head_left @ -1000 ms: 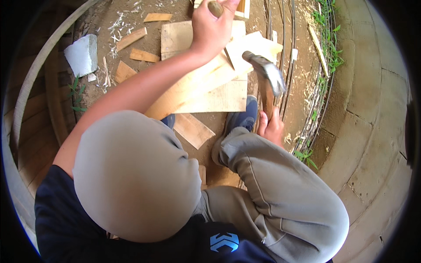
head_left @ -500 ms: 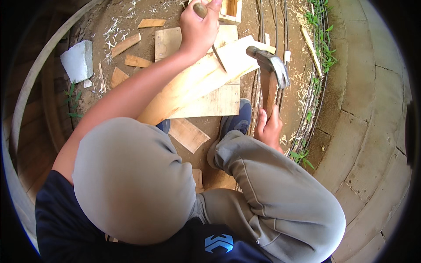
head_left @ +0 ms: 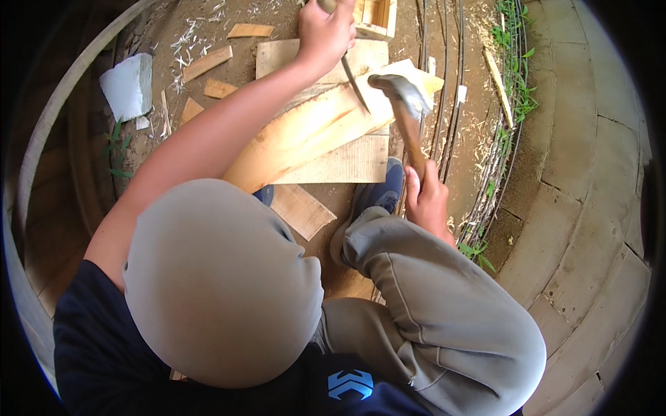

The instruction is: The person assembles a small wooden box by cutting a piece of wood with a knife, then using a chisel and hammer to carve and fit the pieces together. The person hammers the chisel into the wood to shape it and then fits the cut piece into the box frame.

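Observation:
My left hand (head_left: 323, 40) is closed round the handle of a chisel (head_left: 356, 86), whose thin metal blade slants down to the pale wooden plank (head_left: 295, 144). The blade's tip meets the plank's upper face near its far end. My right hand (head_left: 429, 202) grips a claw hammer (head_left: 412, 137) by its wooden handle. The hammer's head, slightly blurred, is over the plank's far end, just right of the chisel blade and apart from it. The plank lies at an angle across flat boards (head_left: 350, 163), its near end hidden by my raised left knee.
A wooden box (head_left: 374, 29) stands at the far edge. Offcuts (head_left: 208, 64) and shavings lie on the dirt at left, near a whitish block (head_left: 128, 87). Dark rods (head_left: 454, 83) run along the right, beside weeds and a paved strip (head_left: 576, 173). My shoe (head_left: 381, 186) is beside the boards.
The hammer's head has swung left, closer to the chisel, with my right hand still gripping the handle. My left hand keeps the chisel on the plank. The whole view has shifted slightly.

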